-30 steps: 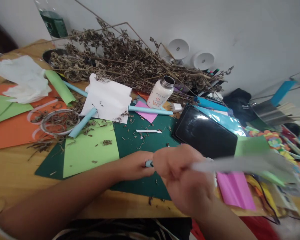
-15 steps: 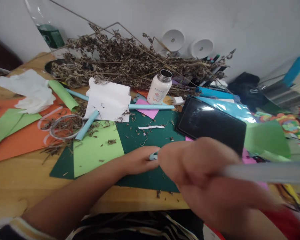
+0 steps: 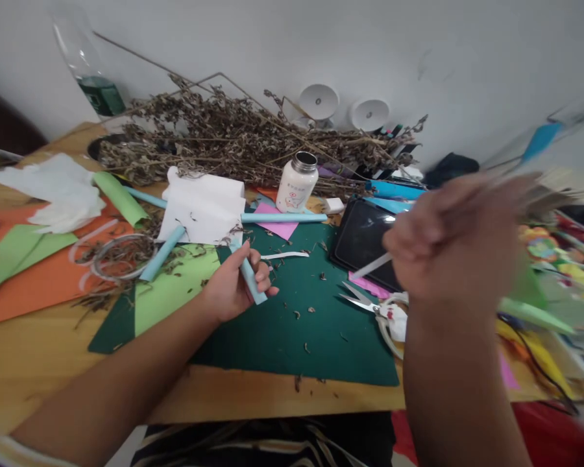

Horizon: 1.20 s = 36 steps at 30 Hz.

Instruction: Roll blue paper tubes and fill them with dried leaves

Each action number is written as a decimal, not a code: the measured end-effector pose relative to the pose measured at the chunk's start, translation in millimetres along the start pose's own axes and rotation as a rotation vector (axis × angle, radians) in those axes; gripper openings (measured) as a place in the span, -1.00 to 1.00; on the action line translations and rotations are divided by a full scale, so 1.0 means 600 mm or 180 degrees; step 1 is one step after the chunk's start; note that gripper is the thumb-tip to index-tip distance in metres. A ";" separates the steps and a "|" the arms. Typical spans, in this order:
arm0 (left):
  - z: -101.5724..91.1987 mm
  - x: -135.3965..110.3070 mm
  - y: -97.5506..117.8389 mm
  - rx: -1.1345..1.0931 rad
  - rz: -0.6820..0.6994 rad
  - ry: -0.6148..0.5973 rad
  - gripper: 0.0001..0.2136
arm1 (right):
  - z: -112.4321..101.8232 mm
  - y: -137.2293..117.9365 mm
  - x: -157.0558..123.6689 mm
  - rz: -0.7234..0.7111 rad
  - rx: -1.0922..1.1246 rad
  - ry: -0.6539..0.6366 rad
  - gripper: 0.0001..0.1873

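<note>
My left hand (image 3: pixel 233 288) is closed round a rolled light blue paper tube (image 3: pixel 249 280), held over the dark green sheet (image 3: pixel 311 337). My right hand (image 3: pixel 455 240) is raised at the right, blurred by motion, its fingers closed on a thin whitish stick-like thing (image 3: pixel 372 266) that I cannot name. White-handled scissors (image 3: pixel 382 311) lie on the dark green sheet below my right hand, touched by neither hand.
Dried branches (image 3: pixel 243 139) heap along the back. A white bottle (image 3: pixel 296 183), a black tablet (image 3: pixel 367 243), a white folded paper (image 3: pixel 202 207), more blue tubes (image 3: pixel 285 218), a light green sheet (image 3: pixel 175 292), orange paper (image 3: pixel 34 279) and a clear ring (image 3: pixel 121 256) surround the work spot.
My hands have come apart: the left keeps the blue tube and has tilted it up, the right has lifted up and to the right. The scissors now show on the green sheet.
</note>
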<state>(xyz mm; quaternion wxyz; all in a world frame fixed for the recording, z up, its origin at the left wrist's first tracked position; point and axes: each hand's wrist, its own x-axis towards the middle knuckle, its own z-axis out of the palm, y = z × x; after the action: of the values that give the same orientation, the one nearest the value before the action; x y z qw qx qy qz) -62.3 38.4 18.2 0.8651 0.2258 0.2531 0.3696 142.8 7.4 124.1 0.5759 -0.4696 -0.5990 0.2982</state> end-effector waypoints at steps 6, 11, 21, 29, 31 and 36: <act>-0.003 -0.004 0.015 -0.0065 -0.0024 0.0251 -0.60 | 0.069 0.107 -0.045 0.0326 -0.2784 -0.1424 -0.74; -0.006 0.002 0.014 -0.0282 -0.0140 0.0386 -0.57 | 0.085 0.134 -0.068 0.0222 -0.3587 -0.1757 -0.68; -0.004 0.004 0.015 -0.0186 -0.0186 0.0357 -0.54 | 0.092 0.148 -0.071 0.0147 -0.3662 -0.2094 -0.77; 0.002 0.006 0.017 0.0199 0.0293 0.0840 -0.57 | 0.079 0.135 -0.068 0.0116 -0.3419 -0.2218 -0.75; 0.001 0.007 0.016 0.0369 0.0547 0.0968 -0.58 | 0.079 0.131 -0.071 0.0038 -0.3277 -0.2337 -0.75; -0.011 0.004 0.009 0.1342 0.1114 0.1035 -0.73 | 0.081 0.130 -0.078 -0.0059 -0.2936 -0.2267 -0.67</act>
<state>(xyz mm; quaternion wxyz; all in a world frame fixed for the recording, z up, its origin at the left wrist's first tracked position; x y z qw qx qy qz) -67.8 44.9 15.8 0.6707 0.3781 0.4165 0.4834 107.7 3.9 27.1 0.0774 -0.5374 -0.8278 0.1410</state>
